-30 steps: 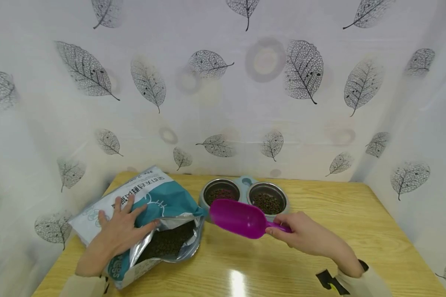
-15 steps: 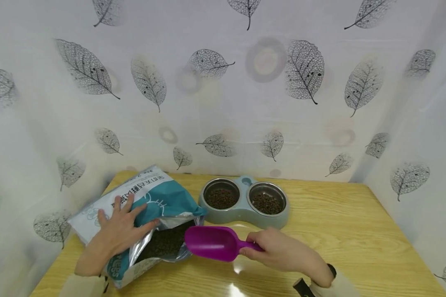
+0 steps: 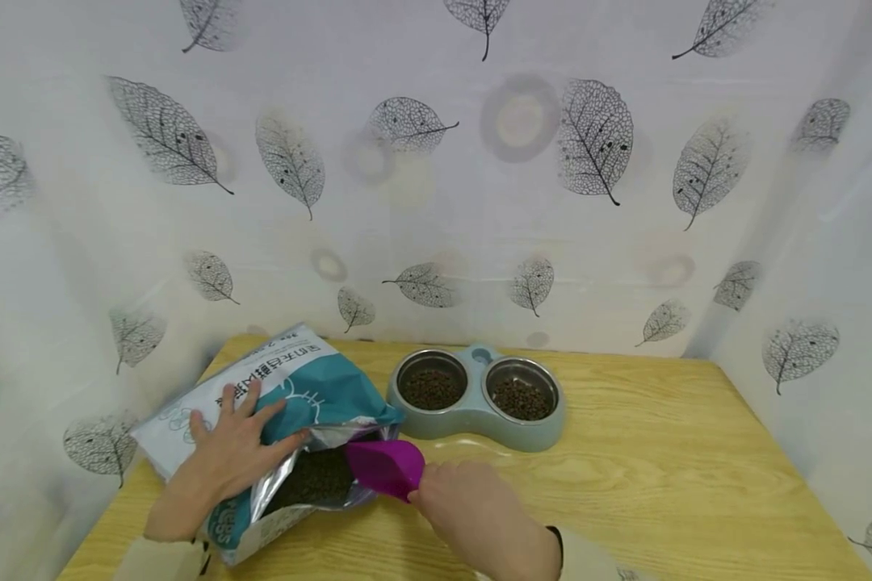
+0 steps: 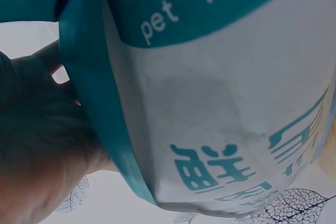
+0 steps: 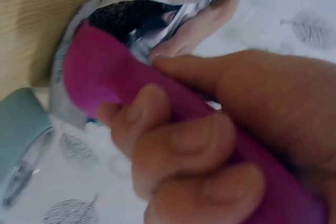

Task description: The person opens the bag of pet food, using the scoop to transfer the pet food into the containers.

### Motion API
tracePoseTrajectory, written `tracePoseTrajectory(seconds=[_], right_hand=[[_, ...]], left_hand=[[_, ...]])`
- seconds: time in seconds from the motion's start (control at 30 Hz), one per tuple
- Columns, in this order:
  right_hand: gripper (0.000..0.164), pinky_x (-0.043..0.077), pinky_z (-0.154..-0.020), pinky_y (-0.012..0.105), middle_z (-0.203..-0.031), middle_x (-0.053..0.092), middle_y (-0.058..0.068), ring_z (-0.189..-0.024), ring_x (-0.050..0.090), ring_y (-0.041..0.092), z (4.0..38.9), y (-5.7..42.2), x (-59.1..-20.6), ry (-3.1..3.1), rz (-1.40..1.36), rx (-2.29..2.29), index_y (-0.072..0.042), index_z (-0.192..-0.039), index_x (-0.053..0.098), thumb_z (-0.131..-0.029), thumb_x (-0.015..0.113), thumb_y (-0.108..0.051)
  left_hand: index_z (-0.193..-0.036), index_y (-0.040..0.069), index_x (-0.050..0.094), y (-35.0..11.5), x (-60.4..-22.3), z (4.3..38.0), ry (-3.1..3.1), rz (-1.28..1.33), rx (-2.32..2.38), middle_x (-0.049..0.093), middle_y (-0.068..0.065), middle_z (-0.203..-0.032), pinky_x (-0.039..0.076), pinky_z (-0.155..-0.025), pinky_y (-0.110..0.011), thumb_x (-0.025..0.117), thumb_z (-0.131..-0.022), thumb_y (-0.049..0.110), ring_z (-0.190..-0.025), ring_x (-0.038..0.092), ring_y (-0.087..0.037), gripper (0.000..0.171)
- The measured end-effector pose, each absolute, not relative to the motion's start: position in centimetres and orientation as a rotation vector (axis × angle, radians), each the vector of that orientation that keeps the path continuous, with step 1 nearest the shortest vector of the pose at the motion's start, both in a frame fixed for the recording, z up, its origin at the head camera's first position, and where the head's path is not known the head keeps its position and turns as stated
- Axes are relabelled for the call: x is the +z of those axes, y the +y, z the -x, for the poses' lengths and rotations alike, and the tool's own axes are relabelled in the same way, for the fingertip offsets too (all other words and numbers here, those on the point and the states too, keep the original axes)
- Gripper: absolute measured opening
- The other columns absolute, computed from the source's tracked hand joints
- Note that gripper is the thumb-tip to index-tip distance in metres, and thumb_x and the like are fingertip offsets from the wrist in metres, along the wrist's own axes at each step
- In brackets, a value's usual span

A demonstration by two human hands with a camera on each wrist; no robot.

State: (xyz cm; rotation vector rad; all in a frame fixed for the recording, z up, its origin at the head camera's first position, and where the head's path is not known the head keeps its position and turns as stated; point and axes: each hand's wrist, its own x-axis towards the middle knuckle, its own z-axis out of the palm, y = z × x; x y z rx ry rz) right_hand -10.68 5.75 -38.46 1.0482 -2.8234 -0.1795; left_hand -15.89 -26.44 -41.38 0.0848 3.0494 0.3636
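A white and teal pet food bag (image 3: pixel 327 383) lies on its side at the left, its torn mouth showing dark kibble (image 3: pixel 318 476). My left hand (image 3: pixel 232 452) rests on the bag's upper side with fingers spread. In the left wrist view the bag (image 4: pixel 210 93) fills most of the picture. My right hand (image 3: pixel 480 508) grips a purple scoop (image 3: pixel 388 466) by its handle. The scoop's front end is inside the bag's mouth, and that end is hidden. The right wrist view shows fingers curled round the scoop handle (image 5: pixel 181 98).
A pale blue double bowl stand (image 3: pixel 472 420) sits behind the scoop. Its left steel bowl (image 3: pixel 430 391) and right steel bowl (image 3: pixel 521 399) both contain brown kibble. The wooden table (image 3: pixel 661 468) extends to the right, with a leaf-patterned curtain (image 3: pixel 472 226) behind it.
The right hand has brought the scoop from in front of the bowls leftward and down into the bag's mouth. My left hand has stayed on the bag.
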Motion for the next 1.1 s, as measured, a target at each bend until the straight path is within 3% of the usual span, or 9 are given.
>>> tracePoseTrajectory(seconds=[0.17, 0.33, 0.4, 0.5, 0.67, 0.8, 0.93, 1.1], right_hand=[[0.032, 0.036, -0.041, 0.022, -0.061, 0.054, -0.015, -0.052, 0.048, 0.001, 10.1, 3.8, -38.5, -2.757, -0.978, -0.23, -0.029, -0.065, 0.053, -0.089, 0.074, -0.023], [0.038, 0.039, -0.039, 0.026, -0.056, 0.051, -0.009, -0.05, 0.051, 0.006, 11.6, 2.9, -38.0, -2.877, -0.979, -0.068, -0.023, -0.063, 0.054, -0.095, 0.07, -0.036], [0.034, 0.043, -0.045, 0.025, -0.057, 0.049, -0.009, -0.052, 0.049, 0.006, 12.8, 2.9, -37.6, -3.01, -1.045, 0.138, -0.021, -0.07, 0.053, -0.098, 0.067, -0.035], [0.04, 0.04, -0.046, 0.023, -0.052, 0.044, -0.01, -0.045, 0.044, 0.006, 14.8, 3.4, -37.4, -3.258, -1.105, 0.593, -0.019, -0.067, 0.049, -0.103, 0.062, -0.032], [0.053, 0.029, -0.034, 0.022, -0.043, 0.043, -0.006, -0.031, 0.035, 0.006, 17.1, 5.2, -38.2, -3.454, -1.138, 1.192, -0.015, -0.058, 0.051, -0.107, 0.054, -0.034], [0.049, 0.031, -0.033, 0.021, -0.05, 0.052, -0.003, -0.034, 0.038, 0.006, 18.1, 6.6, -39.5, -3.462, -1.071, 1.586, -0.005, -0.073, 0.066, -0.106, 0.054, -0.039], [0.055, 0.036, -0.035, 0.02, -0.054, 0.055, -0.001, -0.036, 0.04, 0.006, 18.6, 7.8, -40.8, -3.457, -1.001, 1.866, 0.004, -0.085, 0.07, -0.105, 0.055, -0.044], [0.056, 0.036, -0.035, 0.018, -0.056, 0.055, -0.003, -0.037, 0.041, 0.003, 18.7, 9.2, -42.0, -3.416, -1.021, 2.076, 0.008, -0.099, 0.071, -0.104, 0.056, -0.046]], left_hand=[[-0.15, 0.006, 0.05, -26.5, -41.4, 15.9, 3.054, -0.085, 0.363, 0.02, -0.038, -0.162, 0.006, -0.098, -0.094, 0.047, -0.092, 0.078, -0.145, 0.008, -0.07, 0.093], [-0.151, 0.006, 0.05, -26.4, -41.4, 16.1, 3.054, -0.083, 0.367, 0.019, -0.037, -0.163, 0.006, -0.099, -0.093, 0.047, -0.092, 0.078, -0.145, 0.007, -0.069, 0.093], [-0.151, 0.006, 0.049, -26.3, -41.4, 16.1, 3.051, -0.081, 0.371, 0.019, -0.037, -0.163, 0.006, -0.099, -0.093, 0.046, -0.092, 0.079, -0.145, 0.007, -0.069, 0.094], [-0.151, 0.006, 0.049, -26.3, -41.6, 16.1, 3.047, -0.076, 0.369, 0.019, -0.037, -0.163, 0.006, -0.099, -0.093, 0.047, -0.091, 0.079, -0.146, 0.007, -0.069, 0.094], [-0.151, 0.006, 0.049, -26.3, -41.6, 16.1, 3.047, -0.081, 0.357, 0.019, -0.037, -0.163, 0.007, -0.099, -0.093, 0.047, -0.091, 0.079, -0.146, 0.007, -0.069, 0.095], [-0.151, 0.006, 0.049, -26.4, -41.5, 16.2, 3.049, -0.084, 0.355, 0.018, -0.037, -0.163, 0.006, -0.099, -0.093, 0.047, -0.091, 0.079, -0.146, 0.007, -0.069, 0.095], [-0.151, 0.006, 0.049, -26.4, -41.4, 16.2, 3.048, -0.084, 0.355, 0.018, -0.038, -0.163, 0.006, -0.099, -0.093, 0.047, -0.091, 0.079, -0.145, 0.007, -0.069, 0.094], [-0.151, 0.005, 0.05, -26.4, -41.5, 16.0, 3.057, -0.085, 0.351, 0.02, -0.038, -0.162, 0.007, -0.098, -0.093, 0.047, -0.092, 0.078, -0.145, 0.008, -0.07, 0.094]])
